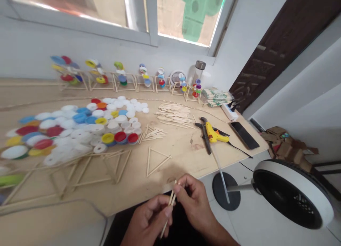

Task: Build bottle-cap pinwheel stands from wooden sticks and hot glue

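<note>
Two thin wooden sticks [167,217] are pinched in my left hand [150,221], which is closed around their middle. My right hand [195,203] is closed on their upper ends, thumb against fingers. Both hands are over my lap, just off the table's front edge. On the table [183,157] beyond them lies a flat triangle of sticks [159,161]. A small heap of short sticks [154,132] and a larger pile of sticks [174,114] lie farther back. The yellow glue gun [213,133] rests on its side to the right.
Many coloured and white bottle caps [80,132] cover the left side, with stick frames [93,171] before them. Cap-and-stick models [119,79] line the wall. A phone [244,135], a power strip [229,112] and a glass bottle [198,74] are right; a fan [290,192] stands below.
</note>
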The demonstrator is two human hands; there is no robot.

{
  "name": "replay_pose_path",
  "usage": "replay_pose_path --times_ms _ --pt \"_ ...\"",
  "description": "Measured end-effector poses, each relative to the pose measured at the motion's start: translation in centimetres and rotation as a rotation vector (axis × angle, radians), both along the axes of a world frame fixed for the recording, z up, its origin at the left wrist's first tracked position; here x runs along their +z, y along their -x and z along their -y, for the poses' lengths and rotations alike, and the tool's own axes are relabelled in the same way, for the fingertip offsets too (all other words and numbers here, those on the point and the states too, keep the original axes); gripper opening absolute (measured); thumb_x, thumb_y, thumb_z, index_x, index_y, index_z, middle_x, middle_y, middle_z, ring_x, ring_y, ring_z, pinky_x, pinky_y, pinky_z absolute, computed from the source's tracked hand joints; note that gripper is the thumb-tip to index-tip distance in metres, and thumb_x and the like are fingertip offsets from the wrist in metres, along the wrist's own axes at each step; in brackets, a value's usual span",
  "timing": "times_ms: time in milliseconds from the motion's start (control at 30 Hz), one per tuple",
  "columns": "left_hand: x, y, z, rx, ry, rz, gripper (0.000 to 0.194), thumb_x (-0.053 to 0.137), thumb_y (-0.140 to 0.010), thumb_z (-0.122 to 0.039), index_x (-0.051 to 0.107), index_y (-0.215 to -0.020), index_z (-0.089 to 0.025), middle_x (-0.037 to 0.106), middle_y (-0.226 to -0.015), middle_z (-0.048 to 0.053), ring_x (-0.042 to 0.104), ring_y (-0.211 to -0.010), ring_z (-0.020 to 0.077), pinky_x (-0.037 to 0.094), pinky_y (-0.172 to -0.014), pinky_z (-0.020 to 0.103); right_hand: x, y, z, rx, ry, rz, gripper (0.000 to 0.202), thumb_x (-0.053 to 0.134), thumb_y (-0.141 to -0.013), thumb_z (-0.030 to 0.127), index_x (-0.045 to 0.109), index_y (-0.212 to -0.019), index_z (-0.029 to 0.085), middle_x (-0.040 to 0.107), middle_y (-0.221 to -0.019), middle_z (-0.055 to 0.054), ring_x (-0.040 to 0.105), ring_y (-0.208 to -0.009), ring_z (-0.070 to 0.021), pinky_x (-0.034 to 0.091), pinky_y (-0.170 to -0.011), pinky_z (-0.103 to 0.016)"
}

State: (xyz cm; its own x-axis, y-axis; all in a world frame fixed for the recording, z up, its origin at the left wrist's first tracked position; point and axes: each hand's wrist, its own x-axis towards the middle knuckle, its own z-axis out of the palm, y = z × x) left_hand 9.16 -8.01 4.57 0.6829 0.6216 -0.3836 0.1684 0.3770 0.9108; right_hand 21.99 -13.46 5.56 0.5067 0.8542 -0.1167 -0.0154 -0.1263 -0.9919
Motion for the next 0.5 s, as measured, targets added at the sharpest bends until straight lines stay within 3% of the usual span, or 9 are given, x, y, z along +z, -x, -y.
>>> replay_pose_path --times_ms 233,367,500 --pt "0.1 0.1 -0.4 0.056 -0.08 -0.008 0.031 0.063 -0.076 -0.05 0.063 -0.073 -0.02 0.054 -0.052 -0.004 0.05 -0.047 0.0107 0.044 -0.052 0.023 -0.6 0.0 -1.4 -0.018 -0.008 0.247 0.045 0.043 -0.094 0.046 0.04 -0.057 0.02 0.037 -0.052 0.006 0.035 -0.049 -0.0083 0.028 -0.049 -0.022" --pt "0.3 0.4 -1.0 0.157 -0.108 -0.028 0.031 0.063 -0.075 -0.049 0.061 -0.068 -0.019 0.055 -0.054 -0.003 0.049 -0.048 0.0104 0.042 -0.051 0.022 0.0 0.3 -2.4 0.094 -0.038 0.06 0.032 0.05 -0.09 0.043 0.053 -0.07 0.019 0.051 -0.062 0.003 0.047 -0.058 -0.0104 0.038 -0.056 -0.021" --pt "0.3 0.5 -1.3 0.228 -0.107 -0.051 0.03 0.063 -0.075 -0.049 0.062 -0.071 -0.019 0.055 -0.054 -0.003 0.049 -0.048 0.0111 0.043 -0.052 0.022 0.4 1.1 -3.3 0.073 -0.012 -0.155 0.019 0.062 -0.077 0.037 0.06 -0.077 0.018 0.055 -0.068 0.002 0.049 -0.062 -0.0108 0.041 -0.059 -0.022"
